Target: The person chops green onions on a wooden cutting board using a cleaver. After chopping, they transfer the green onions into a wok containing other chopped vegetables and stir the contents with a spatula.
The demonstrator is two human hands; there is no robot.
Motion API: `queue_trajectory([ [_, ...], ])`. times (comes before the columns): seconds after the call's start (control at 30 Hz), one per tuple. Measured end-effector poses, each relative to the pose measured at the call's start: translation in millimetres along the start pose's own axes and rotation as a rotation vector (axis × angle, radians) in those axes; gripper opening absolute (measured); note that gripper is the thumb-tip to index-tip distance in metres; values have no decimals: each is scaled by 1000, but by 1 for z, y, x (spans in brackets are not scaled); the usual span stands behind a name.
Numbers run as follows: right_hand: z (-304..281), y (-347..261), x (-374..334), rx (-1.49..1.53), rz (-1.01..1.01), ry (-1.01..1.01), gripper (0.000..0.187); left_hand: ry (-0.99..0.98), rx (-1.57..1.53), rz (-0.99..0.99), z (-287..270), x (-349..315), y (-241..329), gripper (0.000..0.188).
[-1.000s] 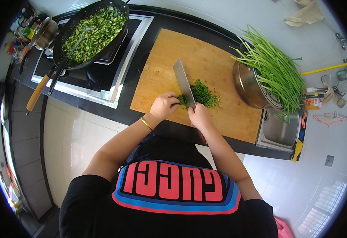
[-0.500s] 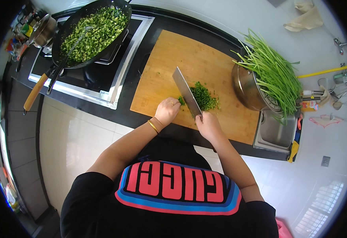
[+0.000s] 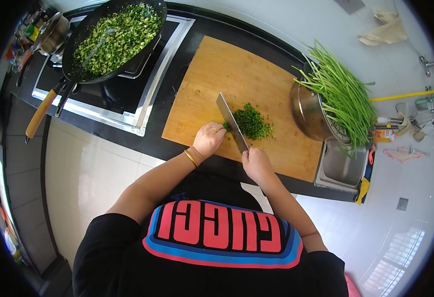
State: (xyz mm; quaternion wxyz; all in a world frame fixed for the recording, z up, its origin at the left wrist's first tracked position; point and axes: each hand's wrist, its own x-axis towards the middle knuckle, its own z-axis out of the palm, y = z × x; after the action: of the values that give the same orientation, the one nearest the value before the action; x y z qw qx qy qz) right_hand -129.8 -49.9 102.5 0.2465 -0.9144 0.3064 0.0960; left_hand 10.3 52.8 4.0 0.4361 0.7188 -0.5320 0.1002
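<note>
My right hand (image 3: 257, 164) grips the handle of a broad-bladed cleaver (image 3: 232, 121), its blade standing on edge over the wooden cutting board (image 3: 217, 64). Just left of the blade, my left hand (image 3: 210, 140) is closed with its fingers curled round a small bunch of green chives (image 3: 227, 126), of which only the ends show. To the blade's right lies a small heap of finely chopped greens (image 3: 251, 122), with loose bits scattered around it.
Long green chives (image 3: 343, 94) lie over a steel pot (image 3: 306, 114) at the board's right, beside a small sink (image 3: 344, 163). On the stove at left, a black wok (image 3: 68, 59) holds chopped greens and a spatula; its wooden handle (image 3: 42, 115) sticks out toward me.
The cleaver blade has come down slightly, and my right hand has lowered and shifted a little left with it. My left hand stays nearly in place.
</note>
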Motion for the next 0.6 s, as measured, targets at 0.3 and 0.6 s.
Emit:
queue_trajectory([
  [0.3, 11, -2, 22, 32, -6, -18, 24, -58, 15, 2, 2, -3, -1, 17],
  [0.6, -6, 8, 31, 290, 30, 101, 23, -33, 46, 44, 1, -1, -2, 17],
])
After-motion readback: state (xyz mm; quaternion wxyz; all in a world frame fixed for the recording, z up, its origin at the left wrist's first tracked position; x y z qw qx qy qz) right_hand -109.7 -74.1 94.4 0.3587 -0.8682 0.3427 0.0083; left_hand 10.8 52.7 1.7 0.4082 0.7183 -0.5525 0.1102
